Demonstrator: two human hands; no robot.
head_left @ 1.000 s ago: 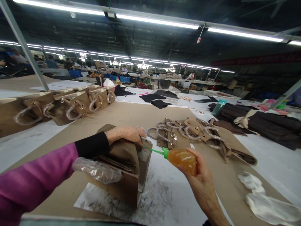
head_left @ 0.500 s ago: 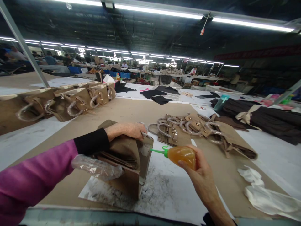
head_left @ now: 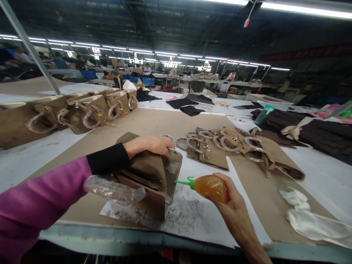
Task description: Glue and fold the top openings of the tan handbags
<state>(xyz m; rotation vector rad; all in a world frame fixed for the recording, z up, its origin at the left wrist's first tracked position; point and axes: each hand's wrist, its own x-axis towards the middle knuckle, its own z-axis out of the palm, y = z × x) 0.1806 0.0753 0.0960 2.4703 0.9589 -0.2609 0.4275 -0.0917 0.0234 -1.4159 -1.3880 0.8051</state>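
Rounded amber squeeze bottle (head_left: pixel 210 187) clasped in right hand (head_left: pixel 233 205), creased brown fabric bag (head_left: pixel 147 170) pinched at edge by left hand (head_left: pixel 161 145)

The tan bag (head_left: pixel 148 172) stands just left of the frame's centre, its side panel raised at the right and soft brown fabric bunched inside. A handle in clear plastic wrap hangs over its lower left. Right of it, the squeeze bottle (head_left: pixel 210 187), amber with a green nozzle, lies nearly level in the air, tip pointing left at the panel's edge; contact is unclear.
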